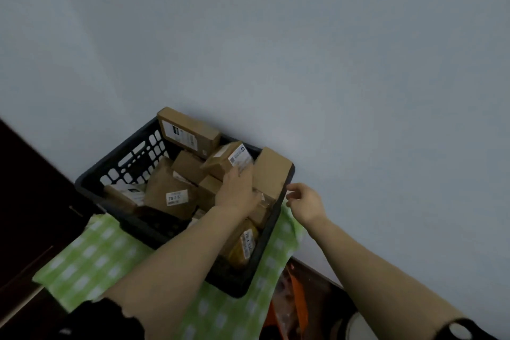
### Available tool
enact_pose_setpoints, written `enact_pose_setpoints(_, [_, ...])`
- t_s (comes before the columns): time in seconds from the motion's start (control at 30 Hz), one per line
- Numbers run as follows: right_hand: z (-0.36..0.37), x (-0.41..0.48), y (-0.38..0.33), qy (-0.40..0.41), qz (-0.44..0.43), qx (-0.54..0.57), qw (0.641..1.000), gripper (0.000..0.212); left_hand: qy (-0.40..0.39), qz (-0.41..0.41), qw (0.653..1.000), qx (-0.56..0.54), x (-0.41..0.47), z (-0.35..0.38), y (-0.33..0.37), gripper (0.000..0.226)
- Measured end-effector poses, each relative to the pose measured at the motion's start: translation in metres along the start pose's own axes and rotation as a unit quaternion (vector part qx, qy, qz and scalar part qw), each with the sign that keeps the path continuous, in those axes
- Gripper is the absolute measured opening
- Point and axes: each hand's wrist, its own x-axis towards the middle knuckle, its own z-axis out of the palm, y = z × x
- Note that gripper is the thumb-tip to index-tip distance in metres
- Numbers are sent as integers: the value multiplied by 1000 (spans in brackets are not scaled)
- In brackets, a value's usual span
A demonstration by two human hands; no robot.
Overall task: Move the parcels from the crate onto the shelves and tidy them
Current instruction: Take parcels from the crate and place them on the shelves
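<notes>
A person's bare arms reach from the near edge toward a dark plastic crate (132,157) with lattice-cut walls, heaped with brown cardboard parcels (187,165). The crate stands on a green-and-white checked cloth (91,257), its far corner against a pale blue-grey wall (276,36).

Only one label can be read. It is a white sticker on the paper-wrapped parcel (171,193) at the middle of the crate, showing the digits "70 2 5" above a small barcode. The long flat box (190,132), propped over the crate's far corner, carries a white label with a black block and print too small to make out. The small box (229,159) below it has a white label with a square code. A yellowish parcel (242,246) along the crate's right wall bears a narrow label whose digits are blurred.

The left hand (237,190) is inside the crate, palm down between the small box and a plain tall box (271,171) standing at the right corner. Its fingertips touch the small box, but whether they grip it cannot be told. The right hand (303,201) hangs just outside the crate's right corner, beside the rim, fingers loosely curled with nothing visible in them.

A dark cabinet (27,215) stands to the left of the cloth, and an orange object (299,309) lies beyond the cloth's right edge. A black frilled sleeve (110,317) covers the upper left arm.
</notes>
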Motion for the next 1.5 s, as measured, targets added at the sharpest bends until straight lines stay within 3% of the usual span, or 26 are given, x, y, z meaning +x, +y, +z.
enact_pose_setpoints(0.13, [-15,27,21,-11,-4,25,1000,37,10,-21,993,116,26,35,27,83])
enact_pose_setpoints(0.23, [-28,47,38,-19,-12,35,999,37,-15,-89,988,123,42,52,39,103])
enact_pose_setpoints(0.33, [-40,63,49,-43,-19,35,998,37,2,-122,985,121,52,56,46,109])
enact_pose_setpoints(0.43, [-46,71,52,-39,-23,50,998,34,22,-142,989,39,48,40,51,112])
enact_pose_setpoints(0.53, [-48,68,32,-40,-14,114,993,26,72,-160,976,-133,28,10,46,99])
enact_pose_setpoints(0.6, [-44,60,6,-83,17,216,973,20,86,-187,944,-259,8,-12,35,83])
enact_pose_setpoints(0.73, [-27,28,-55,-240,63,364,898,26,75,-217,801,-554,-45,-55,17,34])
enact_pose_setpoints(0.8, [-14,3,-79,-322,42,373,869,26,95,-211,771,-594,-75,-69,7,20])
enact_pose_setpoints(0.9, [9,-33,-106,-421,-6,391,818,29,137,-205,746,-619,-120,-84,-15,18])
enact_pose_setpoints(0.97, [26,-48,-121,-442,-51,351,824,35,155,-201,743,-619,-147,-94,-31,19])
enact_pose_setpoints(1.07, [45,-69,-141,-457,-116,293,832,30,169,-190,767,-589,-182,-108,-51,36])
enact_pose_setpoints(1.27, [70,-108,-168,-503,-161,271,805,43,215,-172,768,-577,-225,-124,-79,68])
enact_pose_setpoints(1.5, [89,-131,-182,-507,-189,234,808,56,229,-173,755,-590,-249,-124,-99,33])
